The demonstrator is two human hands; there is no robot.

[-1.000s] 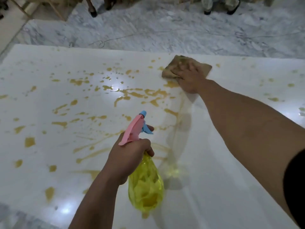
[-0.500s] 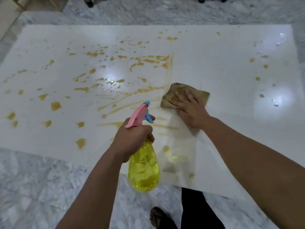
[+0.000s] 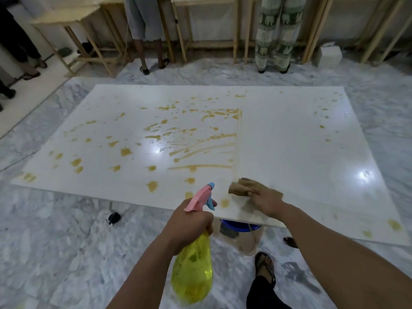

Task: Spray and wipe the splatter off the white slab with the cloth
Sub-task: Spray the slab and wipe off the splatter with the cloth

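Right hand [image 3: 266, 202] pressing brown cloth [image 3: 242, 187] flat at near edge of white slab [image 3: 289, 141], fingers gripping its rear fold. Cloth looking soft, damp, limp; likely best handled bunched under palm. Left hand [image 3: 189, 224] holding spray bottle [image 3: 192, 273], fingers wrapping neck. Splatter [image 3: 156, 137] lying leftward.

1 slab [image 3: 289, 134], 1 cloth [image 3: 242, 186], 1 spray bottle [image 3: 194, 270], 2 hands [image 3: 266, 202]
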